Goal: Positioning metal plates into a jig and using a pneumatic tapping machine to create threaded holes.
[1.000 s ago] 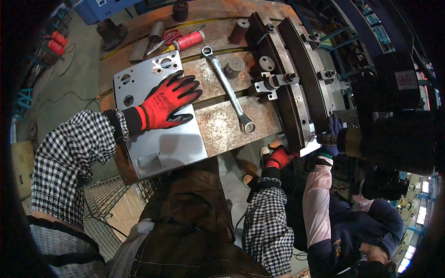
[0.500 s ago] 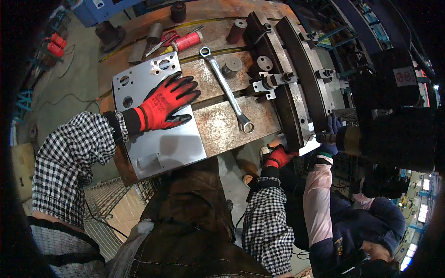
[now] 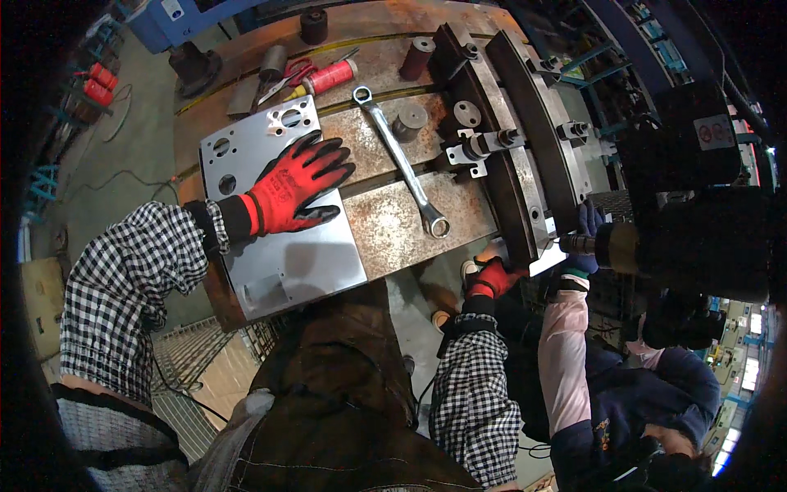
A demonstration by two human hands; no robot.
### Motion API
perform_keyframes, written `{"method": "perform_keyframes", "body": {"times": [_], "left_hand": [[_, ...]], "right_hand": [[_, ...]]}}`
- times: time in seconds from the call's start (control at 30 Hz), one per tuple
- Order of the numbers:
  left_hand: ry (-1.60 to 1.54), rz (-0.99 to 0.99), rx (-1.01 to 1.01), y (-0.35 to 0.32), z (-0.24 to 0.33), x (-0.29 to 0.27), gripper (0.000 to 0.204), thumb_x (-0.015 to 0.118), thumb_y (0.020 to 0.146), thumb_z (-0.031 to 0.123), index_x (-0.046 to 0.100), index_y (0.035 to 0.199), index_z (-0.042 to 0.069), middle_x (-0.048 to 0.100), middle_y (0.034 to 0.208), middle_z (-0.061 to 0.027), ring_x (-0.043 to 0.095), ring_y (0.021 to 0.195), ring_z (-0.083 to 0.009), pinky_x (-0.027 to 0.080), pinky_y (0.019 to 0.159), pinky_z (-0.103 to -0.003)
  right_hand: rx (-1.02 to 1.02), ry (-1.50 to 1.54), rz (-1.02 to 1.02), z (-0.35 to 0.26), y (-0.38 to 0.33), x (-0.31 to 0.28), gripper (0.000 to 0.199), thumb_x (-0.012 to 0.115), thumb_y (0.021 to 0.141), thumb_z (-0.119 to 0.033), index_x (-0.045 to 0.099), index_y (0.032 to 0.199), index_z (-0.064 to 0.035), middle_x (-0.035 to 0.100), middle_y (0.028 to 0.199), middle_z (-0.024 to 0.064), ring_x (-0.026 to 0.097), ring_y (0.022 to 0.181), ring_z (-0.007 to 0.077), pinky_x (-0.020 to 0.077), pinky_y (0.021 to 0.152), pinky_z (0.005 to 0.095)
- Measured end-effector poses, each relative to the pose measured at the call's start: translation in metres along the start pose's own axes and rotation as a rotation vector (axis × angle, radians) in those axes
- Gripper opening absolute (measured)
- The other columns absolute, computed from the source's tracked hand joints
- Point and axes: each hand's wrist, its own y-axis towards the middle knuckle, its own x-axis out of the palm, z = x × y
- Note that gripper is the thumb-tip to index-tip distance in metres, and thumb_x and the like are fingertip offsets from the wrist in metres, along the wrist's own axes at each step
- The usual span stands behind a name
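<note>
My left hand (image 3: pixel 299 187), in a red and black glove, lies flat with fingers spread on a silver sheet-metal panel (image 3: pixel 316 262). The panel has round holes at its far end and rests on the worn steel table. To the right of it lies a long ring spanner (image 3: pixel 399 160). My right hand (image 3: pixel 492 280), gloved alike, is low beside the near end of a dark steel bar (image 3: pixel 516 176). Its fingers are curled toward a small bright metal plate (image 3: pixel 548 261) there; the fingertips are hidden. A machine spindle (image 3: pixel 578 244) points at that plate from the right.
A co-worker's pink sleeve (image 3: pixel 564 353) and blue-gloved hand (image 3: pixel 589 230) reach to the spindle end. A second steel bar (image 3: pixel 545 123) runs alongside the first. Toward the back are red-handled scissors (image 3: pixel 299 70), a red bottle (image 3: pixel 332 75) and several metal cylinders (image 3: pixel 410 121).
Hardly anything differs. The whole view has shifted very slightly; both my hands stay in place, the left on the panel and the right by the bar's end.
</note>
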Motion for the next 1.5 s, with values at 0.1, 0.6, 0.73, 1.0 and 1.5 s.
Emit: {"method": "perform_keyframes", "body": {"times": [0.1,0.6,0.73,1.0,1.5], "left_hand": [[-0.002,-0.010,-0.030,-0.011,-0.003,0.002,0.083,0.075,0.098,0.043,0.052,0.170,0.009,0.043,0.181,-0.0226,0.032,0.172,-0.0457,0.021,0.141,-0.068],[0.000,0.000,-0.034,-0.006,0.003,-0.003,0.081,0.074,0.100,0.043,0.053,0.170,0.008,0.045,0.180,-0.0214,0.033,0.172,-0.0448,0.021,0.140,-0.067],[0.010,-0.028,-0.061,-0.008,0.004,-0.005,0.081,0.074,0.100,0.044,0.052,0.170,0.009,0.045,0.180,-0.0214,0.034,0.172,-0.0443,0.022,0.140,-0.067],[0.028,-0.020,-0.044,-0.004,0.007,-0.008,0.083,0.074,0.100,0.044,0.050,0.172,0.009,0.045,0.180,-0.0207,0.034,0.171,-0.0440,0.022,0.140,-0.066],[0.036,-0.019,-0.044,0.003,0.009,-0.013,0.083,0.074,0.100,0.044,0.051,0.171,0.009,0.046,0.179,-0.0209,0.035,0.171,-0.0445,0.023,0.140,-0.067]], "right_hand": [[0.053,0.110,0.006,-0.014,-0.013,0.016,0.060,0.075,0.093,0.002,0.059,0.151,-0.0020,0.078,0.137,0.0175,0.072,0.121,0.0357,0.0517,0.113,0.0480],[0.246,-0.075,0.001,-0.012,-0.010,0.014,0.071,0.080,0.098,-0.042,0.063,0.157,-0.0058,0.077,0.141,0.0235,0.076,0.126,0.0419,0.0577,0.109,0.0496],[0.243,-0.065,-0.034,-0.021,-0.016,0.016,0.069,0.080,0.099,-0.034,0.061,0.158,-0.0059,0.076,0.145,0.0212,0.074,0.128,0.0386,0.0550,0.111,0.0483],[0.243,0.177,0.021,-0.005,-0.008,0.023,0.063,0.081,0.097,-0.015,0.060,0.155,-0.0029,0.075,0.148,0.0179,0.069,0.134,0.0319,0.0480,0.119,0.0428],[0.205,0.035,0.038,-0.036,-0.008,0.013,0.063,0.084,0.092,-0.011,0.062,0.151,-0.0026,0.078,0.143,0.0194,0.074,0.130,0.0376,0.0530,0.114,0.0475]]}}
